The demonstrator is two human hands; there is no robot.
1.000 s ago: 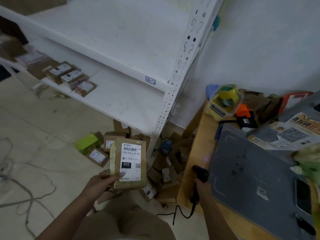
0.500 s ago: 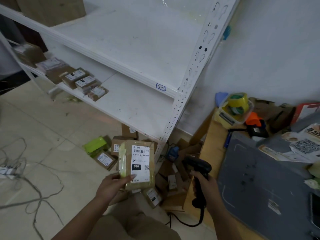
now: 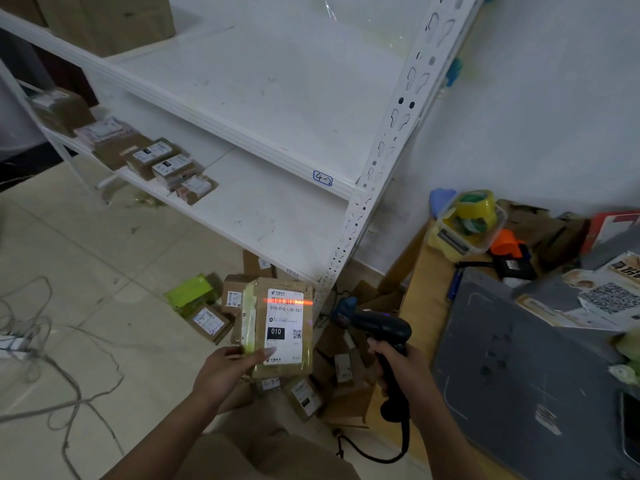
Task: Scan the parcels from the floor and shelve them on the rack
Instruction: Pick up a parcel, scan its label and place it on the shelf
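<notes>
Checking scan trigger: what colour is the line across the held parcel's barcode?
Orange-red scan line on the parcel; head view.

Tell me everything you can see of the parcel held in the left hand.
The parcel is a flat brown packet under glossy clear tape, with a yellow-green strip down its left edge. Its white label faces the camera: barcode, 010-010-L30-551, a black box reading 010, a small QR code. The left hand holds it upright in the air by its lower left corner, thumb on the front. A red scan line crosses the barcode.
</notes>
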